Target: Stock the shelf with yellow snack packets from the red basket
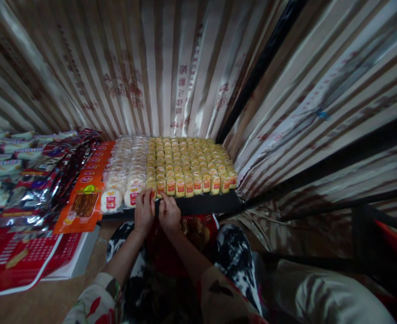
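At the front edge of a dark shelf (pixel 205 204), both hands reach to the left end of the front row of small yellow snack packets (pixel 197 183), which have red-and-white labels. My left hand (pixel 144 212) has its fingers bent and closed on a packet at the row's corner, beside the round white wrapped cakes (pixel 111 200). Right beside it, my right hand (pixel 169 213) pinches at the neighbouring packet with its fingertips. The fingers partly cover both packets. More yellow packets stand behind in tight rows.
Left of the white cakes lie an orange snack bag (pixel 83 193), dark red shiny packets (pixel 53 180) and pale wrapped packs (pixel 4 167). Below the shelf, a red container (pixel 215 220) holds brownish pieces between my knees. Striped printed sheeting (pixel 171 58) hangs behind; a dark pole (pixel 262 63) slants across it.
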A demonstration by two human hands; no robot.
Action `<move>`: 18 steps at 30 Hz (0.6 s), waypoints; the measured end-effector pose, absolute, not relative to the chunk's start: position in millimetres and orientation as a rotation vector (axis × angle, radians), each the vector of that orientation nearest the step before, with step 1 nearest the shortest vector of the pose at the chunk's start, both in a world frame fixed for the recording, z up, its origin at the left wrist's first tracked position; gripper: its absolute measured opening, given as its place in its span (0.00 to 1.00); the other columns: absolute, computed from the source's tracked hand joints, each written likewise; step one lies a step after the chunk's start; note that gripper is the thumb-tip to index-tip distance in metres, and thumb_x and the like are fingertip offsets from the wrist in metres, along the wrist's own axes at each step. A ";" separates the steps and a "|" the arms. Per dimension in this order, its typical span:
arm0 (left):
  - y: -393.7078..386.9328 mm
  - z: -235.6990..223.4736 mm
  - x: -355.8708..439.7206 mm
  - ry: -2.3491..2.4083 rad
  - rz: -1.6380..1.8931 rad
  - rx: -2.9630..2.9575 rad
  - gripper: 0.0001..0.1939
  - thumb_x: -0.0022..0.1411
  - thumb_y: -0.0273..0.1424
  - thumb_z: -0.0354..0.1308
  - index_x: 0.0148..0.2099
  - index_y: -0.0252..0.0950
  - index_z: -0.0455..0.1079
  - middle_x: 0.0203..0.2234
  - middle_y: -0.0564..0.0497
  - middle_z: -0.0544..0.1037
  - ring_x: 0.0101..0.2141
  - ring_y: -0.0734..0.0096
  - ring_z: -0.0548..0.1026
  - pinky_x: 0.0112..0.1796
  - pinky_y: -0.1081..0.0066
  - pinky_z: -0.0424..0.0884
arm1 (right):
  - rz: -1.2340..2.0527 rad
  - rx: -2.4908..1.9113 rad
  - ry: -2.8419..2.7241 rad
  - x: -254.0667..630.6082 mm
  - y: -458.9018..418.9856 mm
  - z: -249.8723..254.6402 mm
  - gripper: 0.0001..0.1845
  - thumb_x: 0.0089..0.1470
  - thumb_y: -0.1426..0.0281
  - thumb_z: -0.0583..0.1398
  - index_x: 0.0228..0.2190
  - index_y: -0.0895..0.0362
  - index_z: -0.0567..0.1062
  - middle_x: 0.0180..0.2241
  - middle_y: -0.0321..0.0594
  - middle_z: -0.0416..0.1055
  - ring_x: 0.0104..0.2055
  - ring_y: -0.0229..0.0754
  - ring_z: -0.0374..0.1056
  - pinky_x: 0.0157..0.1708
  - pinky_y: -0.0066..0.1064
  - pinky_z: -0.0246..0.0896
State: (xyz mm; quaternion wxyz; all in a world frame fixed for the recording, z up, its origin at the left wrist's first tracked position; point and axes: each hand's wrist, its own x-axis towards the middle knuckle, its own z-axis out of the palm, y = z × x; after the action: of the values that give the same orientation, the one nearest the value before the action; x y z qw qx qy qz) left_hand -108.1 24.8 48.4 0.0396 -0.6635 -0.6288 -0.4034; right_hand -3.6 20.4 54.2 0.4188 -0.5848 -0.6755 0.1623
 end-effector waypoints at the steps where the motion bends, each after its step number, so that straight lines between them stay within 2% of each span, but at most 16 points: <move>1: 24.9 46.0 -108.3 -1.930 -1.253 -2.034 0.18 0.61 0.26 0.46 0.53 0.31 0.61 0.43 0.39 0.66 0.46 0.61 0.65 0.46 0.59 0.67 | 0.412 -1.467 -1.697 -3.4 20.3 54.0 0.21 0.57 0.72 0.47 0.48 0.59 0.70 0.35 0.44 0.70 0.36 0.39 0.67 0.39 0.26 0.63; 7: 25.2 42.2 -109.2 -1.948 -1.268 -2.074 0.18 0.62 0.27 0.45 0.53 0.33 0.62 0.43 0.40 0.67 0.46 0.62 0.65 0.48 0.59 0.66 | 0.446 -1.455 -1.712 -3.1 21.4 51.8 0.21 0.57 0.71 0.47 0.49 0.60 0.70 0.34 0.44 0.70 0.34 0.39 0.67 0.38 0.26 0.63; 13: 10.8 46.9 -106.8 -1.907 -1.291 -2.103 0.20 0.60 0.23 0.43 0.55 0.31 0.61 0.46 0.39 0.66 0.49 0.61 0.65 0.49 0.60 0.65 | 0.595 -1.244 -1.701 12.8 7.1 61.7 0.20 0.58 0.70 0.47 0.47 0.60 0.70 0.32 0.42 0.70 0.33 0.37 0.67 0.36 0.26 0.64; 18: -23.8 45.4 -88.5 -1.941 -1.280 -2.192 0.16 0.57 0.22 0.44 0.44 0.34 0.70 0.41 0.43 0.70 0.45 0.64 0.69 0.47 0.63 0.68 | 0.662 -1.217 -1.877 45.2 -32.1 40.3 0.15 0.56 0.71 0.49 0.37 0.57 0.74 0.31 0.42 0.73 0.35 0.38 0.68 0.38 0.28 0.63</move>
State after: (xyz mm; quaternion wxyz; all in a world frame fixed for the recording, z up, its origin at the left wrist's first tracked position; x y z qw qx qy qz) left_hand -88.5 -23.8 45.4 -0.0272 -0.6857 -0.6072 -0.4005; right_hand 45.2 -32.1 40.3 0.3932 -0.4797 -0.7397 0.2610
